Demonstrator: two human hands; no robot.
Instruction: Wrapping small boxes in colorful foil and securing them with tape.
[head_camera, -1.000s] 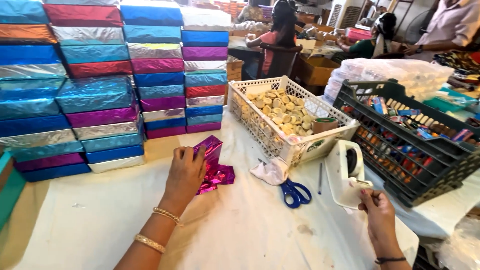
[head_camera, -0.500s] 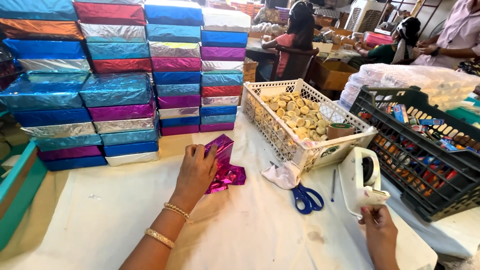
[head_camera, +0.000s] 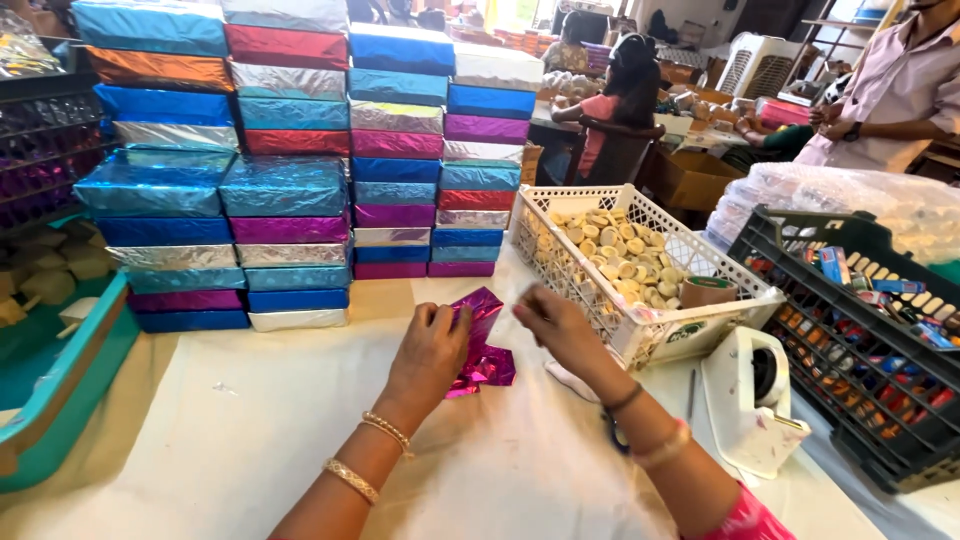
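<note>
While my left hand (head_camera: 432, 352) presses curled fingers onto the small magenta foil parcel (head_camera: 482, 345) on the white-covered counter (head_camera: 240, 430), my right hand (head_camera: 562, 330) hovers beside it, fingers pinched together, contents unclear. The parcel looks light, crinkly and slippery, with foil that probably tears easily; I judge its folded edges the safest hold.

Bright, even daylight, strongest from the far back of the room. Glare on the foil boxes (head_camera: 290, 180) and crumpled foil (head_camera: 482, 350). Soft, faint shadows on the cloth (head_camera: 200, 420). Slight wide-angle bending at the edges; hands mildly blurred.
</note>
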